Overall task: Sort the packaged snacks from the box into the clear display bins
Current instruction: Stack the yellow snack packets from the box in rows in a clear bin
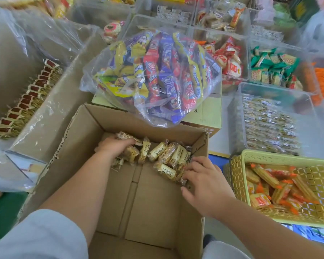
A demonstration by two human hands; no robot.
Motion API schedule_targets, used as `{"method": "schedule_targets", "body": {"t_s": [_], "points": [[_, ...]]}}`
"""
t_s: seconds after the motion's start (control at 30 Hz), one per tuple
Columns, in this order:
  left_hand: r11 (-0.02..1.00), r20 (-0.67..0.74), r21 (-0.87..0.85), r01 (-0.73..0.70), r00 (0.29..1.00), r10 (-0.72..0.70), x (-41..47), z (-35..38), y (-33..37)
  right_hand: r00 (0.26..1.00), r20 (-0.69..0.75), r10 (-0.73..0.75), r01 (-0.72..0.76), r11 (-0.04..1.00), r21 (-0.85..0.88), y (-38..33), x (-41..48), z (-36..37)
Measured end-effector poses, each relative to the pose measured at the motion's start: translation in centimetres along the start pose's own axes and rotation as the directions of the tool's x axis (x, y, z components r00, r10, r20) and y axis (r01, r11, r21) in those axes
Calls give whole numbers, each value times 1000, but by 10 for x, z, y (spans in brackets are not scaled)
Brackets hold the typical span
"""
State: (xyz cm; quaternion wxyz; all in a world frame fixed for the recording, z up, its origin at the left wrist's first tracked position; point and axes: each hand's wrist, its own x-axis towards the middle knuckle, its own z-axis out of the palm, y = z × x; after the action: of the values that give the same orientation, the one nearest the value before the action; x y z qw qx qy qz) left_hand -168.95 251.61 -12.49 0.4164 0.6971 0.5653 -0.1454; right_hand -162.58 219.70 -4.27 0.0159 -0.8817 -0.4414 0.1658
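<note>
Cardboard box (153, 202), open at the top, holds a cluster of cream-and-brown wrapped snack bars (165, 156) along its far wall. A person's left hand (116, 145) reaches in, its fingers curled around several bars at the cluster's left end. The right hand (204, 182) lies on the bars at the right end with its fingers bent over them; whether it grips any cannot be told. Just right of the box stand a yellow lattice basket (236, 176) of orange-wrapped biscuits and a clear bin (238, 128) of silvery packets.

Left hand (114, 145) curled, right hand (204, 181) (looser)
</note>
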Motion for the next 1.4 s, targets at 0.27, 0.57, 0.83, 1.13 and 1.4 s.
{"method": "schedule_targets", "body": {"t_s": [0.27,0.57,0.83,1.13,1.4], "points": [[971,184,-238,-25,980,70,-5,3,-21,998,-69,-7,7,1000,1,1,1,5],[881,146,-465,86,989,-19,-11,19,-34,996,-83,-16,17,1000,14,2,1,4],[814,5,-574,91,994,-108,-11,38,-21,995,-100,-17,19,1000,16,2,0,6],[763,-3,-643,71,995,-96,-19,38,-22,994,-106,-20,25,999,43,4,0,6],[734,-18,-677,54,996,-89,-46,7,-40,997,-74,-22,24,999,25,3,1,3]]}}
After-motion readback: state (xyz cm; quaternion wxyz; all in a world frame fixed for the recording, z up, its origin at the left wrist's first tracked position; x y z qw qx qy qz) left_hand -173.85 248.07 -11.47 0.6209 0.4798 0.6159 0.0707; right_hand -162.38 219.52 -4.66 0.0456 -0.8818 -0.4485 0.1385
